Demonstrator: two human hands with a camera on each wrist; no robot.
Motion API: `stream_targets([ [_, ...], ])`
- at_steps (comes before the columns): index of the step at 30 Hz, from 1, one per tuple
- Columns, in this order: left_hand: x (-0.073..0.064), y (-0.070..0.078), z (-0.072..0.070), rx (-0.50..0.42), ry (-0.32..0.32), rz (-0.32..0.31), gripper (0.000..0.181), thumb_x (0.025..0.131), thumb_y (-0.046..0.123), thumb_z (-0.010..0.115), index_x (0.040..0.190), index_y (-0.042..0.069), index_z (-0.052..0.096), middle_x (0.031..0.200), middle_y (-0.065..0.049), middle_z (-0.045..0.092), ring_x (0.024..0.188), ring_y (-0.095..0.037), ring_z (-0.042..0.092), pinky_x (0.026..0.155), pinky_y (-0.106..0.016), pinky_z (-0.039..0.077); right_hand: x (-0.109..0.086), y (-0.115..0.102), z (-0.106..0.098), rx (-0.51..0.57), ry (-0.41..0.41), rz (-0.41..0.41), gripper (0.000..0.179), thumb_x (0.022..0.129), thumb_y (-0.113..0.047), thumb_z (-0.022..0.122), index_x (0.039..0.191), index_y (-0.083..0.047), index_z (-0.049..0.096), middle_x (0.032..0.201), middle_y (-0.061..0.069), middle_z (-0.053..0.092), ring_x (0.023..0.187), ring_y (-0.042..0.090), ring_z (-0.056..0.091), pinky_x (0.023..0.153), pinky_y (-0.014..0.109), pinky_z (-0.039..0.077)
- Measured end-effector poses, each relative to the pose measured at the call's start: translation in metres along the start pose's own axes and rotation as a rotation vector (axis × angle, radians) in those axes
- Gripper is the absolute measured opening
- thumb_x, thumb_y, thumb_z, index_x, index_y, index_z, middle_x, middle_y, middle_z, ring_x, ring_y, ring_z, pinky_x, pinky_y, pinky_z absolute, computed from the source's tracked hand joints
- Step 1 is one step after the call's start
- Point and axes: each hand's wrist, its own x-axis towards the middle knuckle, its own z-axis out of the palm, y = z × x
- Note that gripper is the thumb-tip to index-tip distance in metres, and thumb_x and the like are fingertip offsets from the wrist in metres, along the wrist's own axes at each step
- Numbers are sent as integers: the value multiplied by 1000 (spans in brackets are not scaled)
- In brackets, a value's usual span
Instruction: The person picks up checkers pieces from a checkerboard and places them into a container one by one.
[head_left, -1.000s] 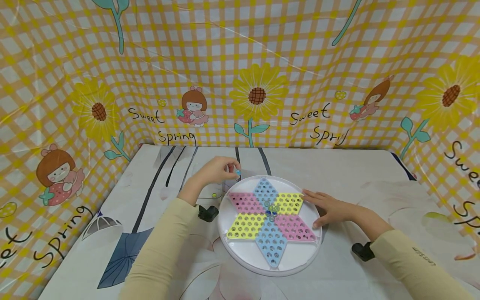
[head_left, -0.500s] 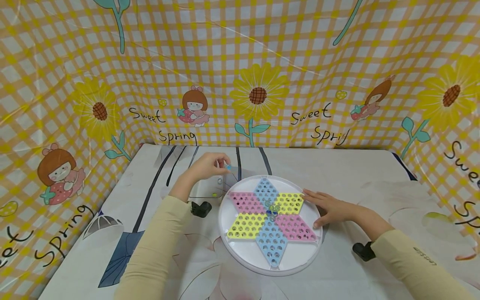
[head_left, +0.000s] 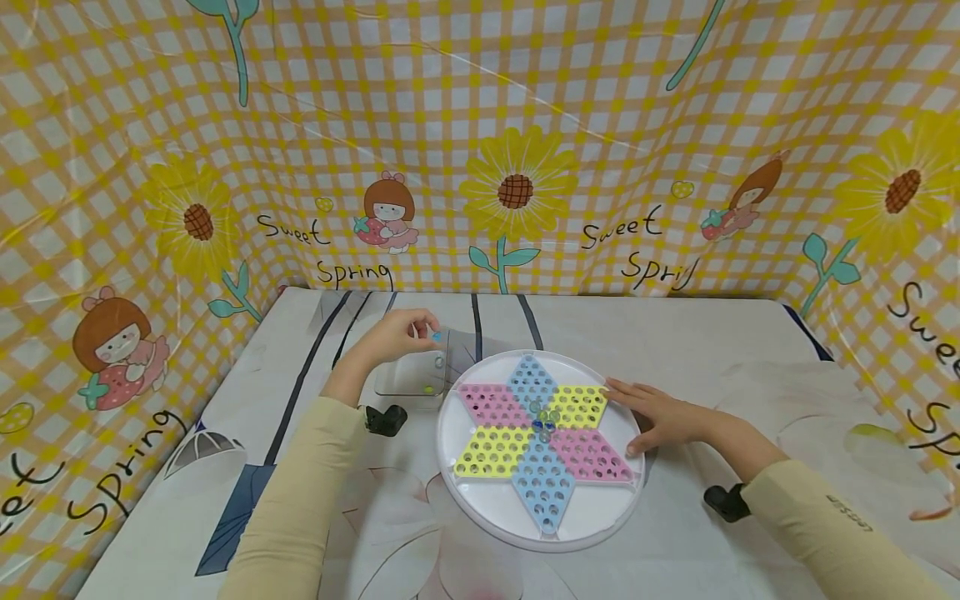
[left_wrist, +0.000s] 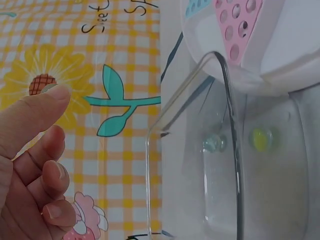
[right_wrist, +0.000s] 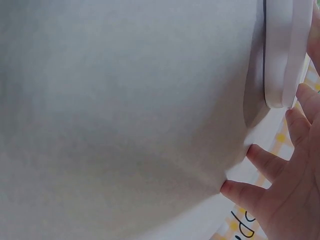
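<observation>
The pale surface (head_left: 712, 333) is stretching out below me, its cover showing dark stripes, a printed blue patch (head_left: 238, 525) and petal outlines. A yellow-checked cloth (head_left: 600, 108) is enclosing the back and sides, its printed sunflowers (head_left: 515, 192) and "Sweet Spring" lettering facing inward.

A round white board (head_left: 600, 506) is lying near the middle, its pink, yellow and blue perforated star holding a cluster of marbles (head_left: 550, 427) at the centre. Just left of it, a clear box (head_left: 401, 383) is holding a yellow-green marble (head_left: 428, 389) and clear ones (head_left: 439, 362).

My left hand (head_left: 393, 335) is pinching a blue marble (head_left: 437, 337) between thumb and forefinger, by the box's far end (whether directly above it, I cannot tell); the remaining fingers are curling loosely. That hand is hiding the far left of the box, and my left sleeve (head_left: 300, 483) is crossing the surface's print. My right hand (head_left: 663, 415) is resting at the board's right rim, fingers spreading.
</observation>
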Motion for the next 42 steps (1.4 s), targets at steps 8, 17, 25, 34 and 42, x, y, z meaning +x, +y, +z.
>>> stream_targets([
  [8,-10,-12,-8,5,24,-45,16,83,13,67,96,8,59,81,-4,53,66,-16,44,58,-26,38,-2,3,1,20,33,-78,89,74,-46,69,144,-10,27,151,15,11,129,51,12,93,70,18],
  [17,-19,-31,-12,-8,27,-69,15,82,10,67,94,4,59,78,-4,51,65,-16,43,59,-28,38,-1,-3,-1,16,-8,18,94,72,-46,71,142,-3,26,150,21,10,131,50,9,98,68,15],
  [25,-25,-42,-11,-39,19,-105,15,82,7,66,94,3,58,78,-4,50,67,-16,42,60,-28,36,-1,-4,-1,14,1,6,92,72,-43,72,141,-1,27,149,23,11,130,51,10,97,69,16],
  [34,-27,-45,-10,-18,19,-144,20,83,9,66,99,-1,58,77,-4,50,68,-16,42,59,-27,36,-1,-1,-1,5,6,-10,93,72,-44,72,141,-1,28,149,22,12,131,51,10,97,68,15],
  [42,-25,-42,-7,-3,21,-149,23,83,11,66,102,0,59,80,-4,51,70,-17,43,60,-27,37,-1,1,0,1,10,-17,93,72,-46,71,141,-1,28,149,22,12,131,51,11,98,68,15],
])
